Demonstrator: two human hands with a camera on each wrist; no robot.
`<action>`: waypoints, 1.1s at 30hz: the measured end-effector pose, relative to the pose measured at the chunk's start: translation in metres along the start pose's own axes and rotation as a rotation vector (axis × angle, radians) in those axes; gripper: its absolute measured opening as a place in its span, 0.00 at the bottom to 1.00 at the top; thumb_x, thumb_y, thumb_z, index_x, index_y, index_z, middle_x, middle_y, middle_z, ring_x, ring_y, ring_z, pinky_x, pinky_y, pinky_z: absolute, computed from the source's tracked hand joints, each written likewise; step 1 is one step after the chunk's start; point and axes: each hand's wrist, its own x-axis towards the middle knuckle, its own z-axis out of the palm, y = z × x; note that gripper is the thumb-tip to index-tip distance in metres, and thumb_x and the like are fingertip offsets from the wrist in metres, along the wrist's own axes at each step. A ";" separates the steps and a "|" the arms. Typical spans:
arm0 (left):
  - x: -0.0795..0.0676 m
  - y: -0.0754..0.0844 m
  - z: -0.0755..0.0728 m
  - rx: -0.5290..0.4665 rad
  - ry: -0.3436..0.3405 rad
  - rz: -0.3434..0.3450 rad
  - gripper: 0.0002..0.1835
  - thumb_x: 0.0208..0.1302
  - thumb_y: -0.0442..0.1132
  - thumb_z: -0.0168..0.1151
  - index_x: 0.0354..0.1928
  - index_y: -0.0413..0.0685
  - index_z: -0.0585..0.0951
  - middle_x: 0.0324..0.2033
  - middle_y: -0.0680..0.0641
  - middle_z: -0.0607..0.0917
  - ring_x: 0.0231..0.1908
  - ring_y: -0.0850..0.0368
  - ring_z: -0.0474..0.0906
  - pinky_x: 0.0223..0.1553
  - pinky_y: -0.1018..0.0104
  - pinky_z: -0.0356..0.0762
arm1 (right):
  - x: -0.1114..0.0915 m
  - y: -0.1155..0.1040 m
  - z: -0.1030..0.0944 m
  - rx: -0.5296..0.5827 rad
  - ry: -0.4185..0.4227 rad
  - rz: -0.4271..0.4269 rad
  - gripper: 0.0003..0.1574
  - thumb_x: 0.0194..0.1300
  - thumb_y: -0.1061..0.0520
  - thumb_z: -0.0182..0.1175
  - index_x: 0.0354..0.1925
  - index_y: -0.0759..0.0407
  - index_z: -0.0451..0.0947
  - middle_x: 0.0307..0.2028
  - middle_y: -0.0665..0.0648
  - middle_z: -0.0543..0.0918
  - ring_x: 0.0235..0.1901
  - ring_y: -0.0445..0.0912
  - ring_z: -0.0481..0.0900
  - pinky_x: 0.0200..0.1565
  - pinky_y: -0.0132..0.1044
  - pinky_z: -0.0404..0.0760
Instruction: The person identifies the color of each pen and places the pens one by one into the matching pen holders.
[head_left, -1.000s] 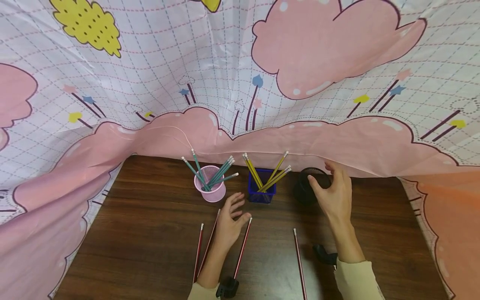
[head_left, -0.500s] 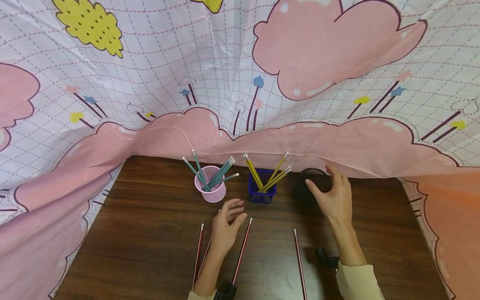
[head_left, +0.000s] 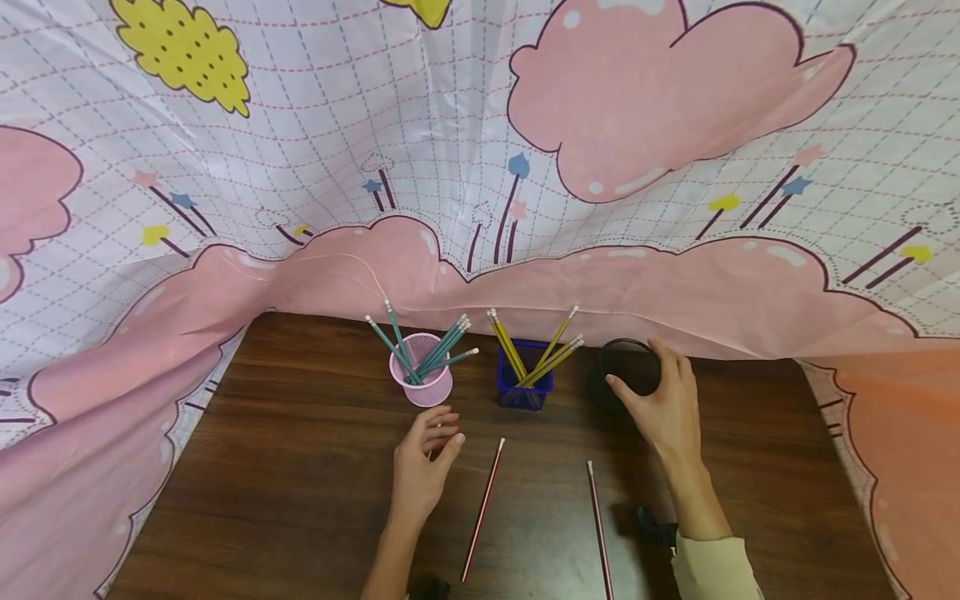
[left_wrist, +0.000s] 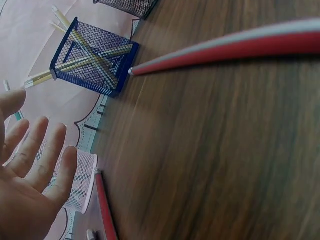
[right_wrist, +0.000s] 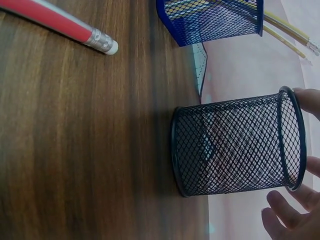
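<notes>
My left hand [head_left: 418, 475] hovers with relaxed fingers in front of the pink mesh pencil cup [head_left: 435, 395]. Under it, red pencils [left_wrist: 104, 202] lie on the table, mostly covered by the hand and forearm in the head view. My right hand [head_left: 670, 408] holds the rim of a black mesh pencil cup [right_wrist: 235, 147], thumb at the near left and fingers at the far right. That cup stands upright, and no pencils show inside. Two more red pencils [head_left: 483, 508] lie apart between my hands, one nearer the right forearm.
Several green pencils [head_left: 450, 343] lean in the pink cup. Beside it, a square blue mesh holder [head_left: 523, 398] carries several yellow pencils [head_left: 555, 360]. A patterned cloth [head_left: 600, 287] hangs along the table's [head_left: 300, 433] back edge.
My left hand has moved left and nearer, from beside the middle red pencil to over the left ones. My right hand stays at the black cup, its thumb shifting slightly down and left.
</notes>
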 end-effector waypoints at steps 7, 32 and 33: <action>-0.001 -0.007 -0.008 0.051 0.039 0.030 0.21 0.56 0.35 0.63 0.53 0.47 0.73 0.44 0.41 0.80 0.41 0.42 0.78 0.42 0.48 0.74 | -0.001 0.001 -0.001 -0.015 -0.029 0.018 0.53 0.42 0.35 0.69 0.63 0.54 0.63 0.55 0.62 0.67 0.55 0.58 0.65 0.54 0.53 0.63; -0.023 -0.026 -0.064 0.279 0.143 -0.095 0.29 0.56 0.42 0.64 0.59 0.50 0.68 0.44 0.51 0.80 0.38 0.57 0.79 0.40 0.58 0.77 | -0.006 0.010 0.004 -0.002 -0.074 0.034 0.54 0.47 0.35 0.65 0.66 0.55 0.58 0.53 0.67 0.69 0.52 0.61 0.68 0.51 0.55 0.65; -0.024 -0.027 -0.065 0.285 0.145 -0.099 0.29 0.55 0.42 0.65 0.59 0.51 0.68 0.44 0.51 0.81 0.38 0.57 0.79 0.39 0.59 0.77 | -0.006 0.010 0.004 -0.001 -0.071 0.033 0.54 0.47 0.35 0.66 0.66 0.55 0.58 0.53 0.67 0.69 0.51 0.61 0.68 0.51 0.55 0.65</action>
